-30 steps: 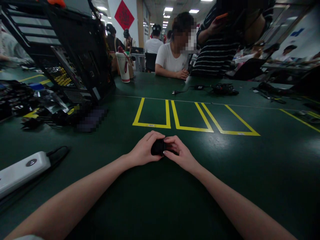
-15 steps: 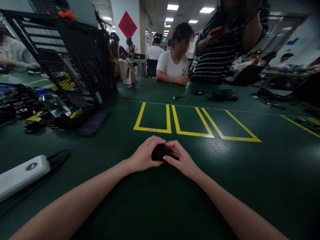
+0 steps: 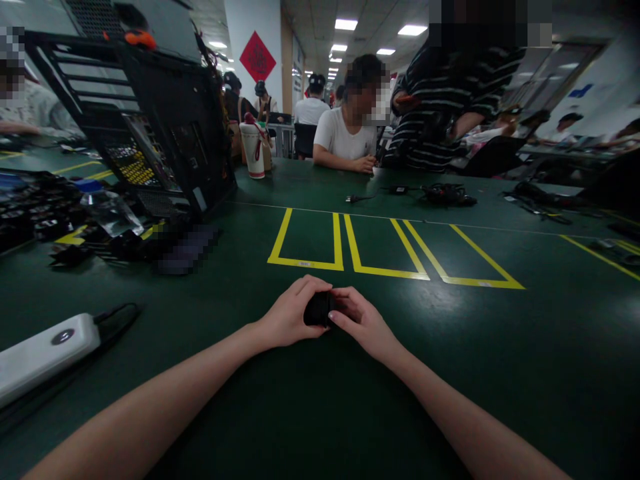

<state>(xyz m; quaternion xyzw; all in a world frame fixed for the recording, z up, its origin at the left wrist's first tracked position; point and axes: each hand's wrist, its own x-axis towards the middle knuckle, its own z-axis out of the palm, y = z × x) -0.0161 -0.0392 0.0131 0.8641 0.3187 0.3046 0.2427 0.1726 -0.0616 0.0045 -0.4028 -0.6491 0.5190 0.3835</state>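
A small black object [image 3: 317, 309], rounded and dark, is held between both hands just above or on the green table [image 3: 280, 413]. My left hand [image 3: 287, 312] curls around its left side, thumb below and fingers over the top. From the right, my right hand [image 3: 364, 321] closes on its other side, with the thumb and fingertips at its edge. What kind of thing it is does not show, since the fingers cover much of it. Past the hands, yellow tape outlines [image 3: 306, 264] mark the table.
On the left stand a black computer case [image 3: 175, 133], a plastic bottle [image 3: 107, 210] and a white power strip [image 3: 47, 357]. A paper cup [image 3: 253, 150] sits farther back. Coiled black cables [image 3: 447, 195] lie at the far side, where a person in white [image 3: 345, 137] sits.
Both hands keep their hold on the black object, with hardly any movement. The view has tilted slightly upward. The standing person in stripes has lowered an arm.
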